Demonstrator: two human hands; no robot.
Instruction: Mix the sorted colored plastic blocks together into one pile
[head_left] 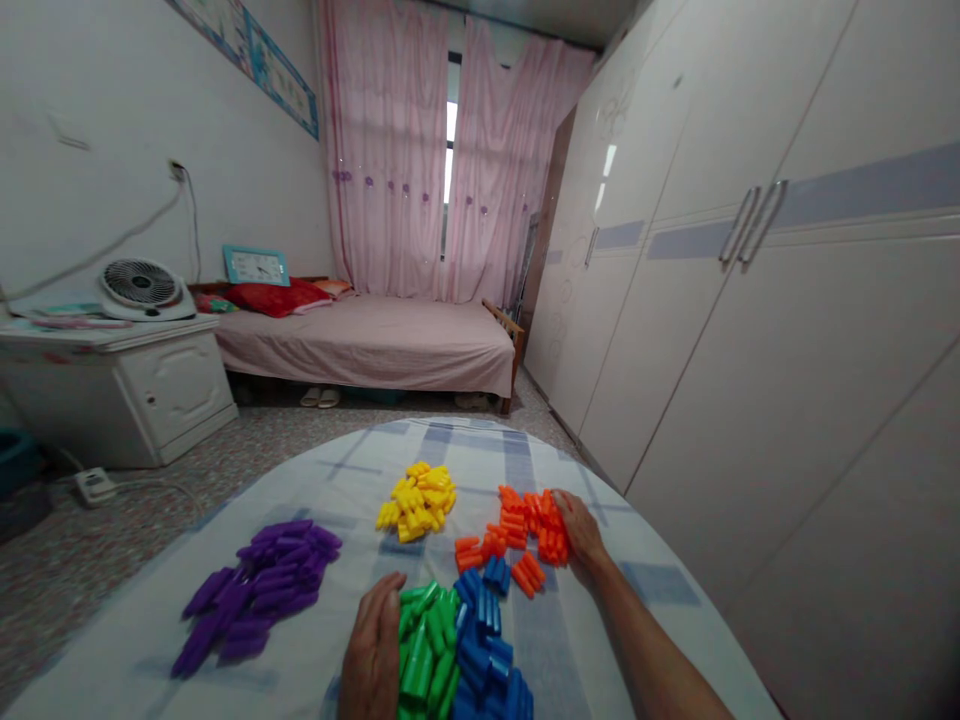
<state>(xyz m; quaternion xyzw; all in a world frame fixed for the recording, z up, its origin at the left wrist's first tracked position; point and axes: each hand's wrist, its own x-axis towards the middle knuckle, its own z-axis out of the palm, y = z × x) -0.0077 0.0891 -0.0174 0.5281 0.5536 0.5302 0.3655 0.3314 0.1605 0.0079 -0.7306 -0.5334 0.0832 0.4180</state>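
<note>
Piles of small plastic tubes lie sorted by colour on a checked cloth (352,470). My right hand (579,535) rests cupped against the right side of the orange pile (517,535), fingers curled round its edge. Fingers together, my left hand (373,645) lies flat against the left side of the green pile (427,640). A blue pile (484,640) touches the green one on its right. The yellow pile (418,500) sits farther back in the middle. At the left spreads the purple pile (259,585), away from both hands.
Beyond the cloth-covered surface are a bed with a pink sheet (375,340), a white bedside cabinet (127,385) with a small fan (142,288), and a white wardrobe (750,300) along the right. A power strip (94,485) lies on the floor.
</note>
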